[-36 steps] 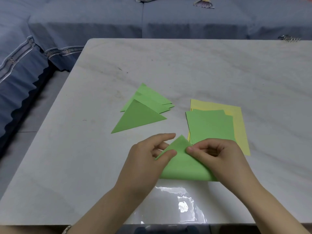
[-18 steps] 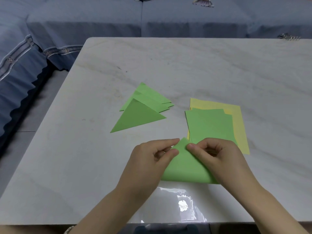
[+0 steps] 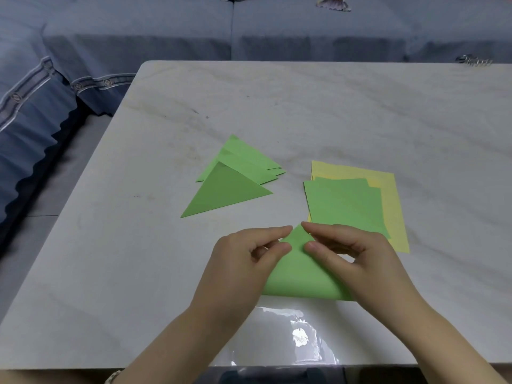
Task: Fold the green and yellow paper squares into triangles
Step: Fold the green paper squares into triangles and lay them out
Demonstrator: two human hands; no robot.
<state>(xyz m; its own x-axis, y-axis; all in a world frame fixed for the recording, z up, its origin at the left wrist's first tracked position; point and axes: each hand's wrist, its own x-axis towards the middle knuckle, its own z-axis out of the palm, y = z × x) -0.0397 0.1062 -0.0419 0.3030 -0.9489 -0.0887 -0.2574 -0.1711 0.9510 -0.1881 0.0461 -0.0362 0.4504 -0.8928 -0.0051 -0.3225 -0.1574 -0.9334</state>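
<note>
A green paper (image 3: 302, 275) lies folded over into a triangle near the table's front edge, its fold toward me and its tip pointing away. My left hand (image 3: 241, 267) pinches the tip from the left with thumb and forefinger. My right hand (image 3: 357, 261) pinches the same tip from the right. Behind the hands to the left lies a pile of folded green triangles (image 3: 232, 187). To the right is a stack of flat green squares (image 3: 346, 203) on top of yellow squares (image 3: 390, 200).
The papers lie on a pale marble table (image 3: 138, 245) with a glossy reflection at its front edge. A blue sofa (image 3: 110, 37) runs along the far and left sides. A small metal object (image 3: 473, 60) sits at the table's far right corner.
My fingertips have drawn together at the tip of the folded green paper, both hands pinching its corners into line. The paper has shifted slightly. The piles have not moved.
</note>
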